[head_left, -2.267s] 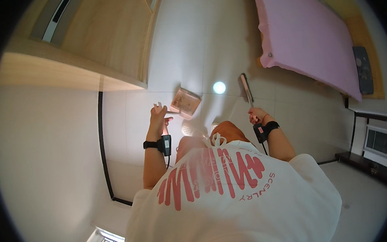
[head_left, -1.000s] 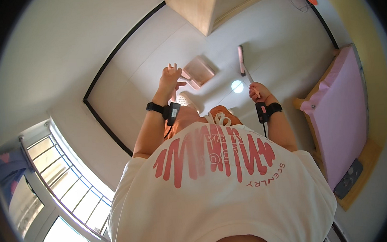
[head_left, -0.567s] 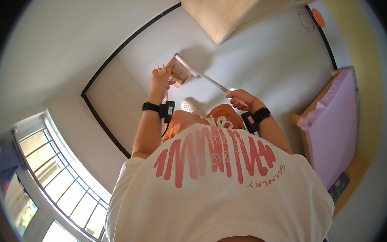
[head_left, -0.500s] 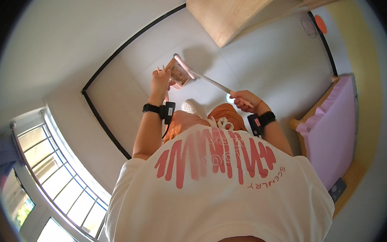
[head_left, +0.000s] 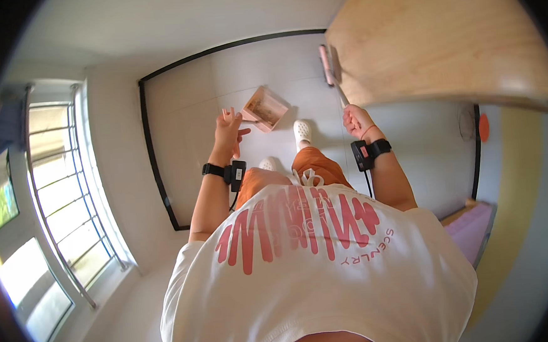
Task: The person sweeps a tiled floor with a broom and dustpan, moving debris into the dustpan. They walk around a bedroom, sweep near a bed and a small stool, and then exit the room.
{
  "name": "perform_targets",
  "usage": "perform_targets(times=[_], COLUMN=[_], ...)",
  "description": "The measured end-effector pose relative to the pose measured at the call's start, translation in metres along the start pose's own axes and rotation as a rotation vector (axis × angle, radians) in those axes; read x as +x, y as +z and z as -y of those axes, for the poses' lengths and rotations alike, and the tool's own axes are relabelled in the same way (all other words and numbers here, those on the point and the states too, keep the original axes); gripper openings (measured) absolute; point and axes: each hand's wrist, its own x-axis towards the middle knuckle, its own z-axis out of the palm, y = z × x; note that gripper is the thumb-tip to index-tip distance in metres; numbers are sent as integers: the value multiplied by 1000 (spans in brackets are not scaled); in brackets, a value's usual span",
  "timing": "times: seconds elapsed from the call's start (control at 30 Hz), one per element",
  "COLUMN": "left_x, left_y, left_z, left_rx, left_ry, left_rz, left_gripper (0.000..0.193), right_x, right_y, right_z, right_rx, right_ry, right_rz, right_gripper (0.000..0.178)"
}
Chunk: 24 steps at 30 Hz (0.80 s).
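Note:
My left hand [head_left: 228, 133] is closed round the handle of a pink dustpan [head_left: 279, 116], with some fingers sticking out. The dustpan's box-shaped pan stands out beyond that hand, over the floor, and brownish debris shows inside it. My right hand [head_left: 357, 121] grips the pale handle of a broom [head_left: 326, 64]. Its narrow pink head is far forward, at the floor beside the wooden furniture, apart from the dustpan.
A large wooden panel of furniture [head_left: 441, 35] fills the far right. Grey tiled floor [head_left: 190, 138] is bordered by black skirting [head_left: 147, 135]. A barred window [head_left: 68, 190] is on the left. Something lilac with a wooden edge [head_left: 472, 228] stands at the right. My shoe [head_left: 303, 131] is ahead.
The broom head has left the dustpan and moved forward and right to the wooden furniture. The view has turned rightward, and one foot now shows farther forward.

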Motion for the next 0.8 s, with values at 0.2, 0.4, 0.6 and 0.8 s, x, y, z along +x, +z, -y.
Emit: perform_targets(times=[0.2, 0.4, 0.6, 0.8], left_x=[-10, 1, 6, 2], left_y=[31, 58, 61, 65], left_z=[9, 4, -12, -16], left_rx=[-107, -118, -165, -245], left_ry=[-11, -43, -24, -5], left_rz=[-138, -186, -219, -255], left_gripper=[54, 55, 42, 52], right_x=[65, 31, -21, -17], right_y=[-8, 5, 27, 16], right_z=[39, 19, 84, 112], right_rx=[-154, -633, -466, -283], right_ry=[221, 415, 477, 337], right_rz=[84, 96, 235, 176], right_gripper=[21, 22, 18, 20])
